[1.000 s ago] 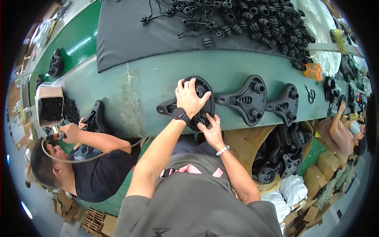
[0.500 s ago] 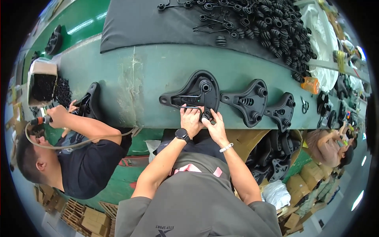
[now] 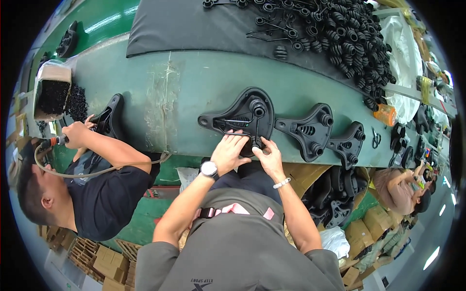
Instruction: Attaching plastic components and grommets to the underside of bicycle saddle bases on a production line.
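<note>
A black bicycle saddle (image 3: 211,120) lies underside up on the green table in front of me. Across it sits a bent metal wire rail (image 3: 257,127), with a round black spring (image 3: 257,107) at its far end. My left hand (image 3: 229,154) lies at the saddle's near side; its fingers are bent over the rail and its thumb points right, away from them. With thumb and index finger, my right hand (image 3: 270,159) closes on the rail's near end at the saddle's near-right corner. The fingers partly hide that end.
Two more upturned saddles (image 3: 307,127) (image 3: 348,144) stand to the right, near scissors (image 3: 376,138). Wire rails and springs (image 3: 347,46) heap on a black mat (image 3: 189,29). At left a co-worker (image 3: 104,199) holds a hosed power tool (image 3: 48,143) beside a box of screws (image 3: 52,92).
My left thumb has drawn back from the rail's near end, and the left wrist has turned. My right hand stays at that end. The whole view has shifted slightly.
</note>
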A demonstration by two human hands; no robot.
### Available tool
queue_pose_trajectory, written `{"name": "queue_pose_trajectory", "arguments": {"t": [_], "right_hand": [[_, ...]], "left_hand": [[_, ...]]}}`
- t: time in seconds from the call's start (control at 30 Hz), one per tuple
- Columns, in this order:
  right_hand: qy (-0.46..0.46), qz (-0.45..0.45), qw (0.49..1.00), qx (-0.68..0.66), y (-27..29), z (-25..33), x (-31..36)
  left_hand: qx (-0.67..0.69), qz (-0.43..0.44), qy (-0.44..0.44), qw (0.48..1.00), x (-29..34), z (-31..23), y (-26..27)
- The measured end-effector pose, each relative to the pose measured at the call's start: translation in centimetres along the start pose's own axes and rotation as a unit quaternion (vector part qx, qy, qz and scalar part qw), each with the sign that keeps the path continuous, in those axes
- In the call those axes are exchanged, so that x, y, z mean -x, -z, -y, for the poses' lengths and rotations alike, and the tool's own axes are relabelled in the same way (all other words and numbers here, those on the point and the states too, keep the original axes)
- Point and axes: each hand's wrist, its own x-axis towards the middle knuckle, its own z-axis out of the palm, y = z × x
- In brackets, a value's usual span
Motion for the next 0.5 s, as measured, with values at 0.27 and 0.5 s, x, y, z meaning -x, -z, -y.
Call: {"name": "queue_pose_trajectory", "arguments": {"t": [0.27, 0.5], "right_hand": [[-0.025, -0.009, 1.0, -0.009, -0.7, -0.3, 0.1], [-0.071, 0.051, 0.996, -0.03, 0.7, 1.1, -1.6]], "left_hand": [[-0.105, -0.107, 0.23, 0.962, -11.3, -1.7, 1.5], [-0.088, 0.002, 0.263, 0.961, -13.7, -0.3, 0.7]]}}
